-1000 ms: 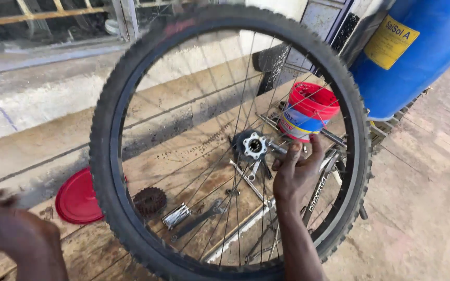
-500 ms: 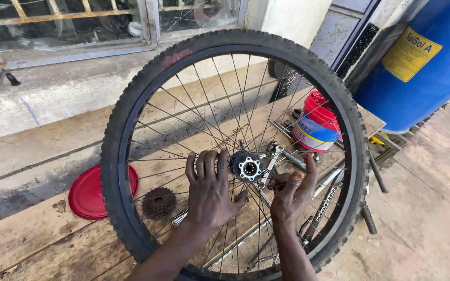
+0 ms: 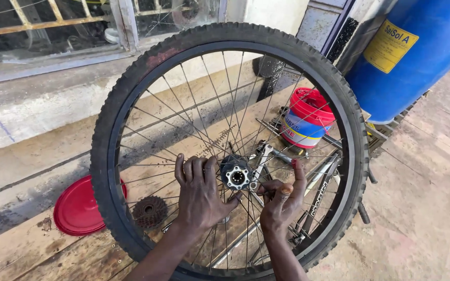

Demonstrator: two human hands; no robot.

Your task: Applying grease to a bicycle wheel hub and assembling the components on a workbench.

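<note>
Wheel hub at frame centre | left hand has come from lower left, now grasps spokes beside hub | right hand pinches hub's right side | bicycle wheel steadied, upright

Both hands, left hand and right hand, at the upright bicycle wheel's hub (red lid beside).

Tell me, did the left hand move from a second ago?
Yes. The left hand came in from the wheel's outer left side to the hub at the middle of the wheel, beside the right hand.
</note>
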